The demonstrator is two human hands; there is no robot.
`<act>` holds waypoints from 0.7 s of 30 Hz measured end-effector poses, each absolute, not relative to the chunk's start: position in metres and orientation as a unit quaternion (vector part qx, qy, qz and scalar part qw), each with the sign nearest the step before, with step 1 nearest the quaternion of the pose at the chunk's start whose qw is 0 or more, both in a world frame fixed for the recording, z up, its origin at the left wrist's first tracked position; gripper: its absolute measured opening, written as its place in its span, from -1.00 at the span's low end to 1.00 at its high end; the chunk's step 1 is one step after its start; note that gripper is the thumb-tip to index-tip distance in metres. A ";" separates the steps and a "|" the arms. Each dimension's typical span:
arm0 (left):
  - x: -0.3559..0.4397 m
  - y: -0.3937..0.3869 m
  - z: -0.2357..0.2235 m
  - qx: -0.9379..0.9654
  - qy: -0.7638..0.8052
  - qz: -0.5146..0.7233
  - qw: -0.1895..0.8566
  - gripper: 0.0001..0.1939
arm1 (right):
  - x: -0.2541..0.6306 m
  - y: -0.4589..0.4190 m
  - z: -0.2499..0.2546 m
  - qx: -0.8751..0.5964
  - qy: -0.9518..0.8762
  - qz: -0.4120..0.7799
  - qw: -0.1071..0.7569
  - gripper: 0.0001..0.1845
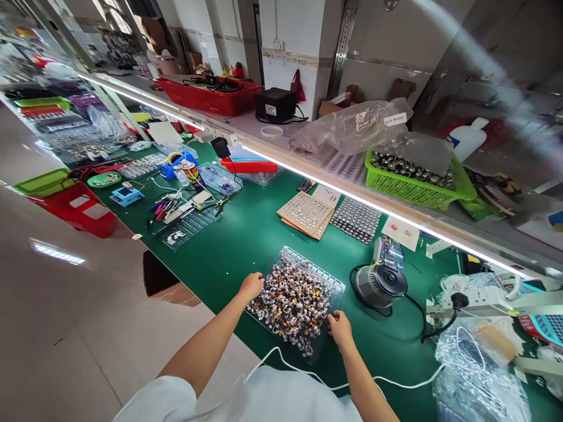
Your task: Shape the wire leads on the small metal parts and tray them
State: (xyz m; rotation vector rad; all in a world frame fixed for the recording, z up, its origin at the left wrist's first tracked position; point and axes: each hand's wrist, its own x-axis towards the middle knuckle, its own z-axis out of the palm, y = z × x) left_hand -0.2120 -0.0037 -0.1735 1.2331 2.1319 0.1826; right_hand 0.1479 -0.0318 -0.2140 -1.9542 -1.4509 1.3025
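Observation:
In front of me on the green bench lies a clear plastic tray (336, 285) heaped with small white parts (294, 302) that have short coloured wires, some yellow and red. My left hand (252, 287) is at the tray's left side, its fingers closed at the edge beside the pile. On the opposite side my right hand (341, 329) has its fingers curled and closed at the right edge. The pile hides much of the tray, and the undersides of my fingertips are out of sight.
A grey round machine (382, 284) with a black cable stands right of the tray. Behind it lie brown boards of round parts (307, 212) and a dark grid of parts (357, 220). Pliers (163, 206) and tools lie left. A white cord (409, 385) runs along the front.

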 end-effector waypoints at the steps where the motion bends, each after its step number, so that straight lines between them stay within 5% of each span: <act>1: -0.209 -0.004 -0.173 0.473 0.812 0.070 0.335 -0.67 | 0.151 -0.034 -0.214 -0.706 -0.494 0.475 0.178 -0.71; 21: -0.134 -0.031 -0.168 0.446 0.762 0.154 0.442 -0.71 | 0.231 -0.079 -0.173 -0.738 -0.356 0.490 0.298 -0.57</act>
